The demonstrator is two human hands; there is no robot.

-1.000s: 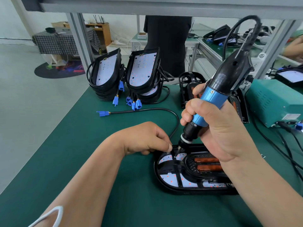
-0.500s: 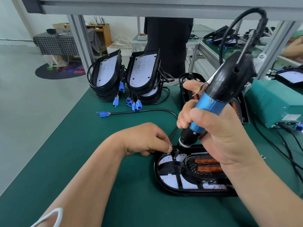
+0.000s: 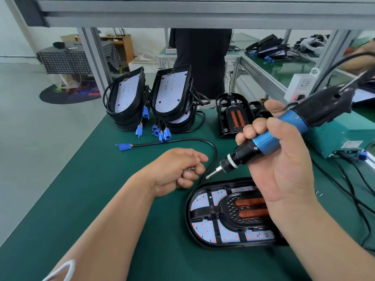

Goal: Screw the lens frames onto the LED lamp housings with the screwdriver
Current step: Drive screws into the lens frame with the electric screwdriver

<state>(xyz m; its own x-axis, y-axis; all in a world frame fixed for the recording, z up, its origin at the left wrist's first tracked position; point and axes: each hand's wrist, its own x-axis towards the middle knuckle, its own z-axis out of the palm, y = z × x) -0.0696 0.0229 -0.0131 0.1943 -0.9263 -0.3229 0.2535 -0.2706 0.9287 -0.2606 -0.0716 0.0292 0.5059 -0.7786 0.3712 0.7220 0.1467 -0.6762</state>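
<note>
Trainee: Since 1 second ago the screwdriver (image 3: 292, 121) is coming up off the lamp. Its bit (image 3: 213, 173) is now hanging tilted above the worktop (image 3: 101, 199), just past the lamp's far rim. My left hand (image 3: 176, 171) is pulling back from the spot it was steadying.

Trainer: What is each grip doing?

Trainee: My right hand (image 3: 284, 169) is wrapping the screwdriver's blue barrel in a full, closed grip. The left grip is curling round something small and shiny. I am guessing they are screws (image 3: 190, 168), though they are too small to be sure.

Trainer: And the work?

Trainee: The lamp housing (image 3: 188, 220) is lying flat on the worktop under my right wrist, with the lens frame (image 3: 227, 207) sitting inside it.

Trainer: Then I am reading this as the change to the next hole. I am advising you to work like this:
- pinching out 1 screw with the fingertips
- standing it upright in its hole
- bringing the bit down straight rather than slanted as it is now
- pressing before triggering, so the bit is not skating onto the LED board beside the frame

Trainee: And the left hand?

Trainer: It is steadying the screw, then clearing away.
</note>
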